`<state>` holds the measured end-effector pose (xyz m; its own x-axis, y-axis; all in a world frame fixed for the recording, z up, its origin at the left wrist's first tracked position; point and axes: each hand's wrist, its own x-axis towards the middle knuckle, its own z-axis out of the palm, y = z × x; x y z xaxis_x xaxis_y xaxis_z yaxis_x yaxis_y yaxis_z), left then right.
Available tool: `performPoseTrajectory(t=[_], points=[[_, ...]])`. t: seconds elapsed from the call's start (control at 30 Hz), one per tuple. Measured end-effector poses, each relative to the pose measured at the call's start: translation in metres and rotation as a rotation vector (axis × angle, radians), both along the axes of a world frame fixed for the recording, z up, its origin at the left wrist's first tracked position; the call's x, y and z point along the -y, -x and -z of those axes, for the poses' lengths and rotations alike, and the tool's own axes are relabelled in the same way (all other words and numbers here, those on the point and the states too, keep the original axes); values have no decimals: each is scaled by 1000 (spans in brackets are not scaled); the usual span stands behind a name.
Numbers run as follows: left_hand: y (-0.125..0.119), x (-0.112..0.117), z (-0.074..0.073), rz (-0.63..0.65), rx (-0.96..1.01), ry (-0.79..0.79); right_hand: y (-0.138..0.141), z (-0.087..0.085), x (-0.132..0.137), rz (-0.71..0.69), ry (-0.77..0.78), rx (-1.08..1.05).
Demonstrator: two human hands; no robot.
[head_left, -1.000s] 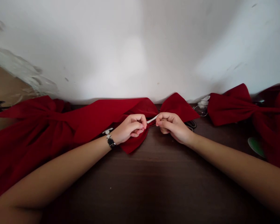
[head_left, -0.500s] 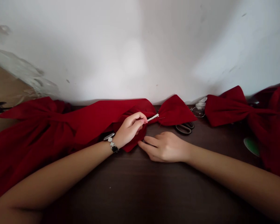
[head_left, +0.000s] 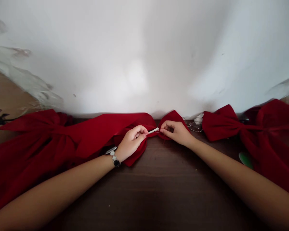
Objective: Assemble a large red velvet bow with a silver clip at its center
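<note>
My left hand (head_left: pixel 132 143) pinches a thin silver metal clip (head_left: pixel 153 130) and the gathered red velvet of a bow (head_left: pixel 135 156) at the bow's middle. My right hand (head_left: pixel 176 133) pinches the fabric of the bow's right loop (head_left: pixel 171 119) close to the clip's far end. The fingers of both hands nearly meet across the clip. The clip's middle shows between them, and its ends are hidden in fingers and fabric.
A long red velvet bow (head_left: pixel 38 134) lies to the left on the dark wooden table (head_left: pixel 154 192), and another (head_left: pixel 255 131) lies to the right. Wire-rimmed glasses (head_left: pixel 195 127), a white object (head_left: pixel 198 119) and a green disc (head_left: pixel 245 160) lie nearby. A white wall (head_left: pixel 135 64) rises behind.
My right hand has moved up from the tabletop to pinch the bow beside the clip. The black-handled scissors seen earlier are now out of sight, and the whole scene sits lower in view.
</note>
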<state>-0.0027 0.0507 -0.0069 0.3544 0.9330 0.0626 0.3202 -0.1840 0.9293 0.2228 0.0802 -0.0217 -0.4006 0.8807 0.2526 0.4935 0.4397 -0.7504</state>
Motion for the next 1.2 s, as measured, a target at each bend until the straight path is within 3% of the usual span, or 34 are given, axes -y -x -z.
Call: performPoseTrajectory(t=[0.13,0.47,0.67,0.83,1.0,1.1,1.2], points=[[1,-1,-1,7,-43,-48,2,-1,1,-96,54,48],[0,-1,8,71,-114,-232,2,-3,3,-112,13,137],[2,-4,13,42,-478,-609,-2,-11,3,-170,0,199],[8,-17,14,89,-714,-681,3,-9,6,-146,-76,120],[15,-23,7,-9,-823,-772,19,-6,25,8,-187,-89],[19,-24,5,-33,-862,-807,30,-2,41,-175,-117,-90],[22,-28,7,59,-843,-791,37,2,53,-410,-188,123]])
